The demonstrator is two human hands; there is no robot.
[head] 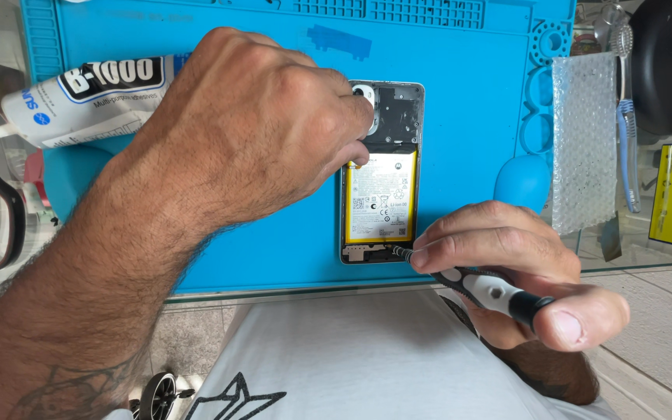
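A: Head view: two hands, one slim black-and-white screwdriver (485,289) pinched in the right hand (515,268), tip at the phone's lower edge.

B: One opened smartphone with yellow battery (381,173) lies on the blue silicone mat (468,93); the left hand (250,124) presses its fingertips together on the top. Beyond, one white glue tube (79,101).

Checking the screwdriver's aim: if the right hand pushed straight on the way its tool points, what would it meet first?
The right hand aims its screwdriver up-left; the tip already sits at the phone's bottom edge, so it would likely meet that part first, then the battery.
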